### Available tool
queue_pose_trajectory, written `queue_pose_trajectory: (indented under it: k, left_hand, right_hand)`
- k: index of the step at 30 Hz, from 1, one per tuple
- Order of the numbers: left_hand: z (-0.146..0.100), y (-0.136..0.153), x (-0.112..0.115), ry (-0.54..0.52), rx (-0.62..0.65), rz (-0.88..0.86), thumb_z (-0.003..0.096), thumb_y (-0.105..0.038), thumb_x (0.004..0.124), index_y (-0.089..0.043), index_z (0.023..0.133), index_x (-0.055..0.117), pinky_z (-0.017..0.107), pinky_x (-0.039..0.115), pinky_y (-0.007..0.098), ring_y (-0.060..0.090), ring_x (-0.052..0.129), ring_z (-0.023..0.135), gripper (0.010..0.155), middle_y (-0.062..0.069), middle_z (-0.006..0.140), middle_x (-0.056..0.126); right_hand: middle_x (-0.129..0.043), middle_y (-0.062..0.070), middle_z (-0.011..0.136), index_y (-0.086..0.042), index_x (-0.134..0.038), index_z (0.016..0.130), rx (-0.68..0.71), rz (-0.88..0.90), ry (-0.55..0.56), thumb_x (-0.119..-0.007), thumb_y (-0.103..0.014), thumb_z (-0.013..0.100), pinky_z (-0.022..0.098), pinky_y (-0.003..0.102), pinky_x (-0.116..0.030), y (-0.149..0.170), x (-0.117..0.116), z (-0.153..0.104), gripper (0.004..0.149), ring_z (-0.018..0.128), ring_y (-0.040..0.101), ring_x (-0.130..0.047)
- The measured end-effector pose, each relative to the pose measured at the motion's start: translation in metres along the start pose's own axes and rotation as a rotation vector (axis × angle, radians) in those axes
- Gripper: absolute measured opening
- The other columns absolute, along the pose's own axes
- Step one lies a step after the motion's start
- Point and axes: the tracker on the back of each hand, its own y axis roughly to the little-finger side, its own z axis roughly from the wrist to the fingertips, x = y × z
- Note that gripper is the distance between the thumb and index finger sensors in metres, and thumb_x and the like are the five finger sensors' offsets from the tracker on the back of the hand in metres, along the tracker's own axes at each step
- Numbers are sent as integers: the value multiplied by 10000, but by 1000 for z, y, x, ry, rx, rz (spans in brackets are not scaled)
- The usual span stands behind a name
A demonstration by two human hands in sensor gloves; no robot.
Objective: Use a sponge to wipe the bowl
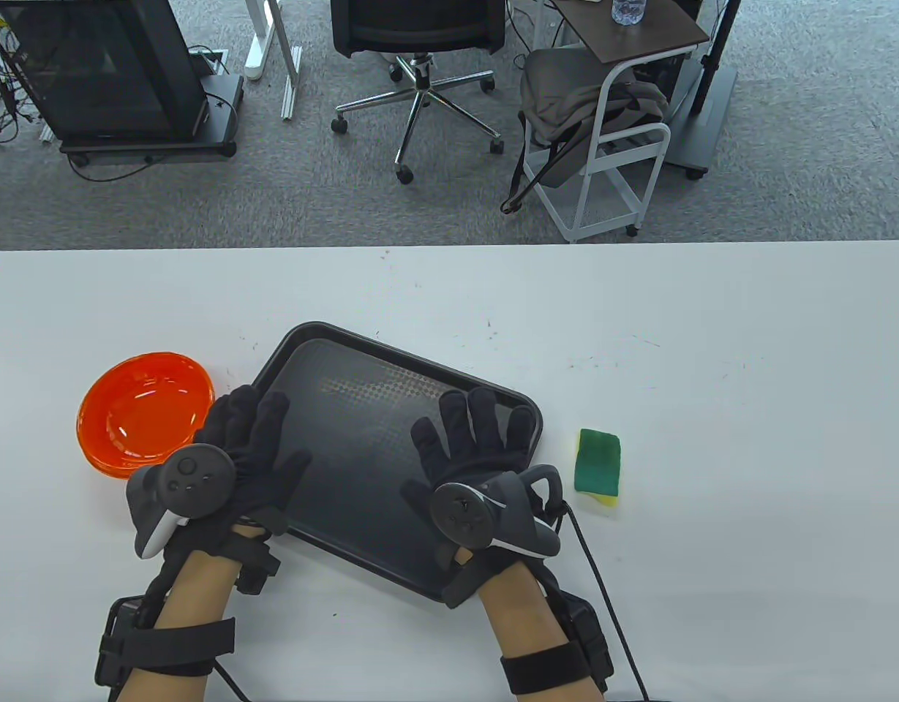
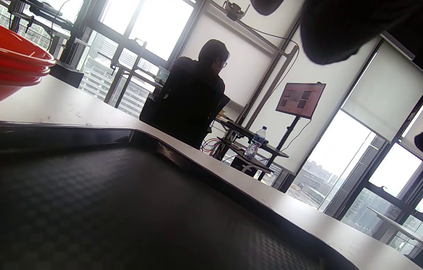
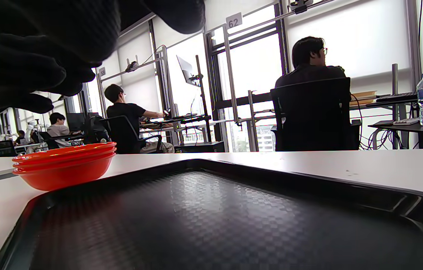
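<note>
An orange bowl [image 1: 145, 414] sits on the white table, just left of a black tray [image 1: 361, 409]. It also shows in the left wrist view [image 2: 5, 67] and the right wrist view [image 3: 63, 165]. A green and yellow sponge [image 1: 597, 468] lies on the table right of the tray. My left hand [image 1: 248, 439] lies flat and open over the tray's left edge, beside the bowl. My right hand [image 1: 478, 439] lies flat with fingers spread on the tray's right part, left of the sponge. Both hands hold nothing.
The tray [image 3: 215, 217] fills the low part of both wrist views. Beyond the table's far edge [image 1: 449, 247] stand an office chair [image 1: 420, 44], a white cart [image 1: 610, 124] and a black stand [image 1: 120, 73]. People sit at desks in the background.
</note>
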Motion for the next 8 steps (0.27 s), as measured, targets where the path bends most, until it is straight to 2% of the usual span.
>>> queue_pose_trajectory:
  k: [8]
  left_hand:
    - [0,-1,2,12,1,-2,525,-550,797,-379,1131,371,721,232,695,429,154,1113,761,35,1158,197]
  right_hand:
    - [-209,245,1142,-187,-446,1048,2,9,4,-721,-583,571,554,778,-54,0,-1,-1,678,1006,559,-113]
